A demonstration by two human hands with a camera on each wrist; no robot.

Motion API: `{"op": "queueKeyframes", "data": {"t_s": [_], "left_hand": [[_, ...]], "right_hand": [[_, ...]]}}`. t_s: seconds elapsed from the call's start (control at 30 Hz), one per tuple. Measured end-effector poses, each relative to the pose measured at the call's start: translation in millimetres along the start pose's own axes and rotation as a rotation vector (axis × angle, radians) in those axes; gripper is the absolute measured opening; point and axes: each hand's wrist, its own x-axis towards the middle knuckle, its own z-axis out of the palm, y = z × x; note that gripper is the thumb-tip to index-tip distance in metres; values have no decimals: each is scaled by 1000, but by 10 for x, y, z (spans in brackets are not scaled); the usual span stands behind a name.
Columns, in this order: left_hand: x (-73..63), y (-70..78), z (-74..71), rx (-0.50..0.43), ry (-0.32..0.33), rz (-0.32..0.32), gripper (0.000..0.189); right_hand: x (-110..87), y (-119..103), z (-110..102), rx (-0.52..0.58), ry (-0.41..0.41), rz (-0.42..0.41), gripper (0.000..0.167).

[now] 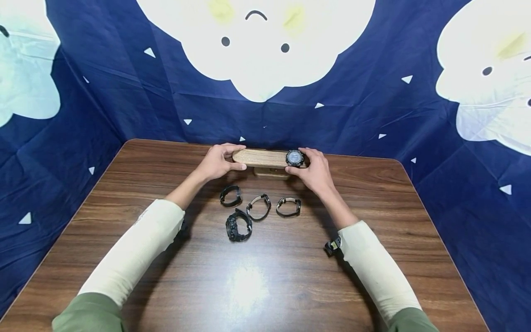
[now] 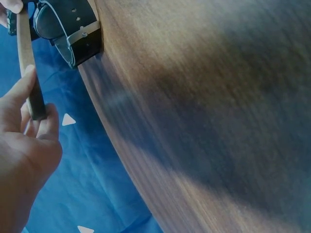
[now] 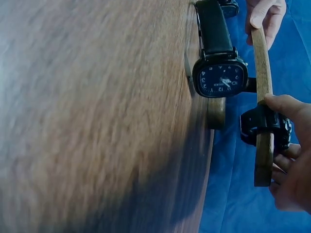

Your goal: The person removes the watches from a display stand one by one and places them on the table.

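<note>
A wooden watch stand's long bar (image 1: 265, 158) is raised on its base (image 1: 270, 172) near the table's far edge. My left hand (image 1: 216, 162) pinches the bar's left end between thumb and fingers. Around the right part of the bar sits a black wristwatch (image 1: 295, 157), its round dial facing up. My right hand (image 1: 312, 169) grips this watch, thumb on the near side and fingers on the far side. In the right wrist view, the thumb touches the strap (image 3: 262, 116) where it wraps the bar; the other fingers are partly hidden.
Several other watches lie in front of the stand: a chunky black one (image 1: 238, 227), a black one (image 1: 231, 196), and two slimmer strapped ones (image 1: 259, 207), (image 1: 288, 207) standing on edge. Behind the brown wooden table (image 1: 352, 286) hangs a blue cloth (image 1: 356, 115).
</note>
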Motion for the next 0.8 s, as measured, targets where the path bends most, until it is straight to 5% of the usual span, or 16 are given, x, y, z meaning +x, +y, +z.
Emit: {"op": "queueKeyframes", "data": {"t_s": [0.8], "left_hand": [[6, 8, -6, -18, -11, -20, 66]], "right_hand": [[-72, 187, -187, 45, 56, 69, 84]]}}
